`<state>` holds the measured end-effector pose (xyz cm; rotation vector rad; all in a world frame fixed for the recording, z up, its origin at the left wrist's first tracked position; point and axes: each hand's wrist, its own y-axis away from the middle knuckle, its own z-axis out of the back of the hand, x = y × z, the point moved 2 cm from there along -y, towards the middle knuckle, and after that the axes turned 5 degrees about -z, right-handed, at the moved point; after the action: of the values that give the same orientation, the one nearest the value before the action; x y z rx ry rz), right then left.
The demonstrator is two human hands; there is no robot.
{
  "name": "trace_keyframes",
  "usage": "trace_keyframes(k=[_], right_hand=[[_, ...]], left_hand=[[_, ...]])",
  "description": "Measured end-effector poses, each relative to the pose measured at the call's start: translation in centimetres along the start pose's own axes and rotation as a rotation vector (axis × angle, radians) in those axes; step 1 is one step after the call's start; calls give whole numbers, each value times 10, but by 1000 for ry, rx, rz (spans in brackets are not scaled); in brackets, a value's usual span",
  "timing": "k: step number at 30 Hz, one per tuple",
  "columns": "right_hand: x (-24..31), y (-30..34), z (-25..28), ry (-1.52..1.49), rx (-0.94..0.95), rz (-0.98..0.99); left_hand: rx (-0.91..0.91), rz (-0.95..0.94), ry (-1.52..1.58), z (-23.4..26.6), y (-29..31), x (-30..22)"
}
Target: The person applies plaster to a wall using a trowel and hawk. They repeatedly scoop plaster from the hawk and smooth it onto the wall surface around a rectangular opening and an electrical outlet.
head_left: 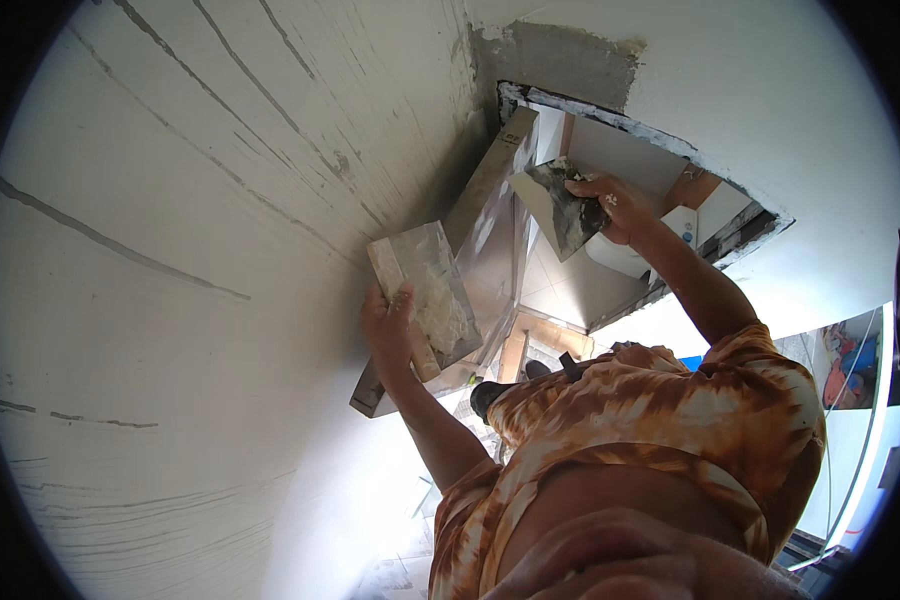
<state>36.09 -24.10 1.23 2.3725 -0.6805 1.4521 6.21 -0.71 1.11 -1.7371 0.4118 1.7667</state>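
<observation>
My left hand [385,325] is wrapped round the pale edge bar of a flat rectangular plastering trowel [458,328]. A lumpy heap of white plaster [435,305] lies on its plate, close to the wall on the left. In my right hand [610,207] is a wide putty knife [570,225], gripped by its upper right end. Its dark blade is smeared with white plaster along the left side. The two tools are apart, with the putty knife farther off and to the right. My right fingers are partly hidden behind it.
A white wall [170,300] with grey streaks fills the left. Behind the tools runs a long grey-brown plank or beam [485,195]. A rough-edged opening [660,140] is at the upper right, with a bare grey patch [560,65] above it. Tiled floor shows far below.
</observation>
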Motion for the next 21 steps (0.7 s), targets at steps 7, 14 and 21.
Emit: trace_keyframes(k=[7, 14, 21], right_hand=[[-42, -51, 5, -102, -171, -448], [55, 4, -3, 426, -218, -167], [164, -95, -60, 2443, -69, 1247]], left_hand=[[24, -2, -71, 3, -3, 2], [4, 21, -163, -2, -2, -13], [9, 47, -128, -4, 1, -21]])
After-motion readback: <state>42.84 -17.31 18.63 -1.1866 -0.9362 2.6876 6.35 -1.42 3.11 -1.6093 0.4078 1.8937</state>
